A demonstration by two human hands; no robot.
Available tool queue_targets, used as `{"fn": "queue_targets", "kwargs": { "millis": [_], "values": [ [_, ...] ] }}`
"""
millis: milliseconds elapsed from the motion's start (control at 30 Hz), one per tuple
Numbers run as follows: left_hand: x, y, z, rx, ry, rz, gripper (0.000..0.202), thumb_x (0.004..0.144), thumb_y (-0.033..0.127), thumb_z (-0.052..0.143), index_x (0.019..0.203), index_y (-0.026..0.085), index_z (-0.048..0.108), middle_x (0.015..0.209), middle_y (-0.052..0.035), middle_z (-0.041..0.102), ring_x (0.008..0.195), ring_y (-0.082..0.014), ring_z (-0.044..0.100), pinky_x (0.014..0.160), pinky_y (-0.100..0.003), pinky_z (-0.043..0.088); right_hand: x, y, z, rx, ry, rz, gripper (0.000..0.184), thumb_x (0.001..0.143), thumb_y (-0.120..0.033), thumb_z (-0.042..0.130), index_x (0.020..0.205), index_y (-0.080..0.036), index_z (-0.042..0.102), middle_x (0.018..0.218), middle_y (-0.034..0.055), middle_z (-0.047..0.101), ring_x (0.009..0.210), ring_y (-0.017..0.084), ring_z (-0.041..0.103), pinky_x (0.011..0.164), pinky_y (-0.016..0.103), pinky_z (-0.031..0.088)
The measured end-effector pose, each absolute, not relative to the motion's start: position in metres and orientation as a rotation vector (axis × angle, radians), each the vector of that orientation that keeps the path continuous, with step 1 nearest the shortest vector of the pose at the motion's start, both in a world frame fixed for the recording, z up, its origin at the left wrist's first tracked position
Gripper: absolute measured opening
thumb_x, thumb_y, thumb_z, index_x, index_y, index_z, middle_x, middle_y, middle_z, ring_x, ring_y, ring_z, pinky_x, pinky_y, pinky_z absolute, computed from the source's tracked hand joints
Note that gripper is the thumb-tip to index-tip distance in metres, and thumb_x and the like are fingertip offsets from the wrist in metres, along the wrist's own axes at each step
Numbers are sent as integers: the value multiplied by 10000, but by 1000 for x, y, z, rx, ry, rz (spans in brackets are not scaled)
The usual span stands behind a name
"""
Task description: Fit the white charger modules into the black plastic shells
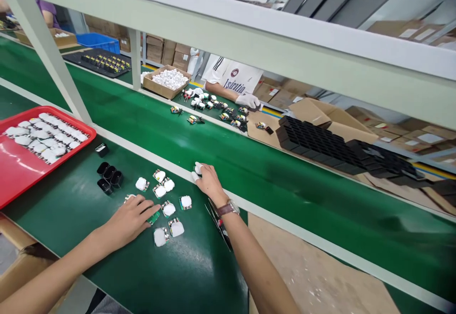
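My left hand (133, 216) is palm down on the green work table, its fingers bent over a circuit board (154, 217) whose green edge shows beneath them. Around it lie several small circuit boards with white tops (176, 227). My right hand (210, 181) reaches over the pale rail at the conveyor's near edge. White covers sit on its thumb and finger, which come together in a pinch; a small piece seems to be between them, too little seen to name. A watch (230, 207) is on that wrist. Several black plastic housings (109, 177) stand left of the boards.
A red tray (21, 181) with rows of white-topped boards lies at left. Across the green conveyor (171, 126), a person's gloved hand (248, 101) is near more assemblies, a box of white parts (166, 80) and black trays (317, 145). A shelf beam (228, 24) crosses above.
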State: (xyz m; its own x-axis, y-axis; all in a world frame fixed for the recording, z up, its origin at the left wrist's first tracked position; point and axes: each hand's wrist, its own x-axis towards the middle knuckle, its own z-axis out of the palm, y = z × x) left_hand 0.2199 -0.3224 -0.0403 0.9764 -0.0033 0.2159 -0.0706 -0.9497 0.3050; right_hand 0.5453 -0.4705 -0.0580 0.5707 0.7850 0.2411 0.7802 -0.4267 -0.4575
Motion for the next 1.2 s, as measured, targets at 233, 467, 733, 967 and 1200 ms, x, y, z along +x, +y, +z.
{"fn": "queue_targets", "kwargs": {
  "millis": [233,467,733,967,1200],
  "values": [
    [230,-317,-37,2738,72,401,381,1128,418,444,1346,229,693,948,-87,698,956,-264,625,823,-396,517,492,-532,-22,-2144,-1370,87,365,996,-302,577,1344,-225,657,1086,86,704,1018,262,644,943,464,580],
    [225,-291,-39,2910,222,618,314,1118,293,463,1293,183,700,1168,-145,723,1046,-311,621,885,-461,531,409,-610,-40,-2097,-1536,197,384,1004,-184,587,1375,-278,618,1212,93,687,1134,281,655,965,496,607],
    [211,-308,-35,2816,20,499,297,1052,406,639,1294,240,689,1296,-126,698,1362,-378,510,1055,-557,478,387,-583,-71,-2134,-1531,29,448,1006,-283,664,1438,-227,559,1301,132,664,1170,323,639,964,534,609],
    [209,-325,-31,2885,-47,353,539,984,458,725,1474,273,594,1532,-169,561,1465,-433,428,1140,-652,413,383,-567,-55,-2146,-1470,-20,607,1012,-262,634,1577,-256,413,1471,167,569,1341,372,566,1090,620,536],
    [203,-339,-74,2944,161,318,1201,840,682,778,1723,293,62,1753,-209,223,1607,-513,159,1203,-798,239,384,-558,-67,-2207,-1448,205,1368,763,-256,927,1694,-224,-74,1755,263,42,1611,479,96,1212,696,402]
  ]
}}
